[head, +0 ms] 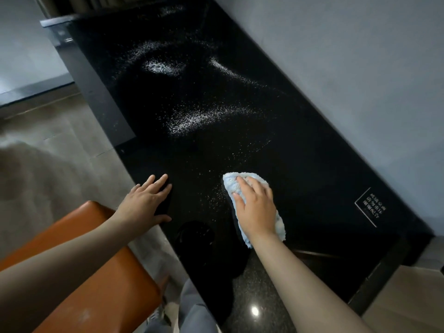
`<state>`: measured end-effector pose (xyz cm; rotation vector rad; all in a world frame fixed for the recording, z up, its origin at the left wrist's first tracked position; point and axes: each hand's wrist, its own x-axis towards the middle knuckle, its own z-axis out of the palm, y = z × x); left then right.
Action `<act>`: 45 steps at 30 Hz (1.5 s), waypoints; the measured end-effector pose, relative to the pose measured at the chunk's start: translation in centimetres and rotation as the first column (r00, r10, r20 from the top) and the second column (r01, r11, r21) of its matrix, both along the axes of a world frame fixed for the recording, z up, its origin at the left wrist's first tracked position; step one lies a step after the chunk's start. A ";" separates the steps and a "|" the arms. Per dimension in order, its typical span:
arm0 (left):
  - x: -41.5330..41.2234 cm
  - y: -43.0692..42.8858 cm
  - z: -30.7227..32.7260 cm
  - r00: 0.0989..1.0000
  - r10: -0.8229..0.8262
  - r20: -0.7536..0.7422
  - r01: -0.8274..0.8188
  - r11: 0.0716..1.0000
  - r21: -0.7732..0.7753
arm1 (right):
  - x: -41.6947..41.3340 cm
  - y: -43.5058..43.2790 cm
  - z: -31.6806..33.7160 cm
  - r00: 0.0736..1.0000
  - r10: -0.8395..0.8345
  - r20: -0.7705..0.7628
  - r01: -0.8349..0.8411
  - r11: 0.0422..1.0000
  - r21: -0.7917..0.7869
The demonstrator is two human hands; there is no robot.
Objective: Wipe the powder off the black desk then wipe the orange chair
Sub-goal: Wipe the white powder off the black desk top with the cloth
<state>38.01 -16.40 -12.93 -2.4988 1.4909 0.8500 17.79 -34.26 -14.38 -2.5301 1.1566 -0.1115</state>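
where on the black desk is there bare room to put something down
Bare black desk lies between the blue cloth, the label and the wall. Powder crowds the middle and far end; specks lie left of the cloth.

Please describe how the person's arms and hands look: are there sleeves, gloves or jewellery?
Both arms are bare as far as the picture shows them, and no sleeve is in view. The left hand and the right hand wear no gloves. No ring, watch or bracelet can be seen on the fingers or wrists.
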 end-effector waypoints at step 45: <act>2.5 0.9 1.3 0.989 -0.131 -0.070 0.132 0.991 0.001 | -1.2 17.4 3.7 0.934 -0.185 0.305 0.045 0.910 0.412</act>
